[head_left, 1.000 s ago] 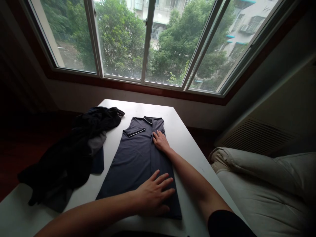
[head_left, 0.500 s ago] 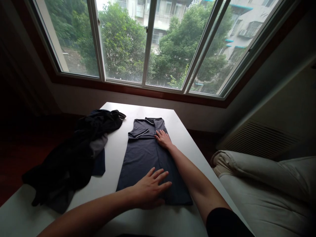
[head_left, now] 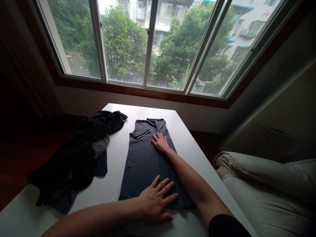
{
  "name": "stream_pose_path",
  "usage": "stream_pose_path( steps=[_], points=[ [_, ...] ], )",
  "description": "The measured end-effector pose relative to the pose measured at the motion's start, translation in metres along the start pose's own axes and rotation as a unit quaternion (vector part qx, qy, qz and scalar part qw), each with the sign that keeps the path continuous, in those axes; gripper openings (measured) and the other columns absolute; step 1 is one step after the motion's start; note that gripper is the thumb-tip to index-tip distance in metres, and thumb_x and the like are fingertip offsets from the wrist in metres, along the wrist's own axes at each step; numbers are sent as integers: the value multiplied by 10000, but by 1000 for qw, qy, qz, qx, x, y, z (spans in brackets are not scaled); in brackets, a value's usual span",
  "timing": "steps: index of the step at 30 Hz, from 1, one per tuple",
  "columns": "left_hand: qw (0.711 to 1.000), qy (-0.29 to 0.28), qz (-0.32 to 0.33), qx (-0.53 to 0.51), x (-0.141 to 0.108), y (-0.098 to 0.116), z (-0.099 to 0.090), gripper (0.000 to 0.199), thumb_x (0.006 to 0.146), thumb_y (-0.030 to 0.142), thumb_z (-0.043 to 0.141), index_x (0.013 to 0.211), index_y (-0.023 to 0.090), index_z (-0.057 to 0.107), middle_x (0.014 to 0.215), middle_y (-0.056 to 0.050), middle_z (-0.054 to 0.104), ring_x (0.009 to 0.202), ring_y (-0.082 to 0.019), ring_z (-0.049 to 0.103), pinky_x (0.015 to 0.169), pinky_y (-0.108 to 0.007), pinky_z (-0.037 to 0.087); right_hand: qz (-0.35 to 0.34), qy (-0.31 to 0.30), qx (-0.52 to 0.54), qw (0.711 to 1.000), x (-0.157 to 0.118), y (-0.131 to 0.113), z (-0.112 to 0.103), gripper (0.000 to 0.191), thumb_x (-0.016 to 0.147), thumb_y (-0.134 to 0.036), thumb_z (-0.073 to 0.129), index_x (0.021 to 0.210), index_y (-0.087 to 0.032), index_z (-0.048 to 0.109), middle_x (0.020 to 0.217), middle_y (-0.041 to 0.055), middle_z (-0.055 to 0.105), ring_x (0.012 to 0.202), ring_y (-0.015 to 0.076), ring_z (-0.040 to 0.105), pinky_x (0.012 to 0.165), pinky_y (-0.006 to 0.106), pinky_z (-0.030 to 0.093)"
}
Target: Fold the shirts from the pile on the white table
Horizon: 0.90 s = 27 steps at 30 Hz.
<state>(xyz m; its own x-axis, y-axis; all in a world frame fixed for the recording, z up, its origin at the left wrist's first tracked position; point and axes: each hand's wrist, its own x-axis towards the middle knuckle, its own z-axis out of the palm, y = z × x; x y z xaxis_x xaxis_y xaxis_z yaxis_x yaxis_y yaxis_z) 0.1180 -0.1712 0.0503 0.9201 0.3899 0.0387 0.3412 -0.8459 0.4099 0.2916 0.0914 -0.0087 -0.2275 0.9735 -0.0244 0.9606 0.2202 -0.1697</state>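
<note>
A dark grey-blue polo shirt point(head_left: 145, 161) lies flat on the white table, its collar toward the window. One short sleeve with white piping is folded across its upper left part. My left hand point(head_left: 158, 199) is spread over the hem end of the shirt, fingers apart. Farther up, just below the collar, my right hand point(head_left: 160, 142) rests on the cloth with its fingers stretched out. Neither hand grips the fabric. My right forearm covers part of the shirt's right edge.
A heap of dark clothes point(head_left: 71, 161) lies along the left side of the white table point(head_left: 115, 148) and hangs over its edge. A light padded sofa point(head_left: 266, 194) stands to the right. Beyond the table's far end is a wide window point(head_left: 145, 49).
My right hand has slid a little left and toward me over the shirt. My left hand has shifted slightly right and nearer, fingers still spread. The view has moved slightly.
</note>
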Motion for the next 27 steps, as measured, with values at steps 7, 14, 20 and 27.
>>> stream_pose_path(
  steps=[7,14,20,27],
  points=[
    [998,-3,-7,-69,2,3,-2,747,1050,651,399,1669,248,280,1732,-148,213,1607,-358,151,1268,-637,165,3,-10,2,1000,1,1,0,733,1059,-664,332,1680,-283,256,1746,102,136,1618,286,75,1281,539,83],
    [965,199,-107,-132,10,-23,-45,272,1017,277,516,1156,272,749,1189,-19,758,1236,-213,638,1296,-519,176,1,0,25,1000,-6,1,-7,693,1070,-614,374,1671,-281,282,1735,98,195,1614,277,111,1281,532,100],
    [858,402,-276,-165,-14,-111,-88,300,980,310,492,995,207,773,1065,-57,769,1009,-230,684,974,-352,507,-80,76,60,992,-39,-26,-26,433,1055,-431,521,1431,-251,639,1535,99,542,1444,261,454,1225,412,315],
    [769,454,-411,-183,-47,-225,-70,308,905,348,508,963,205,774,1014,-33,777,980,-224,686,895,-303,502,-315,49,86,944,-124,-111,-44,240,1048,-365,578,1125,-232,761,1050,54,741,967,191,664,881,301,509]
  ],
)
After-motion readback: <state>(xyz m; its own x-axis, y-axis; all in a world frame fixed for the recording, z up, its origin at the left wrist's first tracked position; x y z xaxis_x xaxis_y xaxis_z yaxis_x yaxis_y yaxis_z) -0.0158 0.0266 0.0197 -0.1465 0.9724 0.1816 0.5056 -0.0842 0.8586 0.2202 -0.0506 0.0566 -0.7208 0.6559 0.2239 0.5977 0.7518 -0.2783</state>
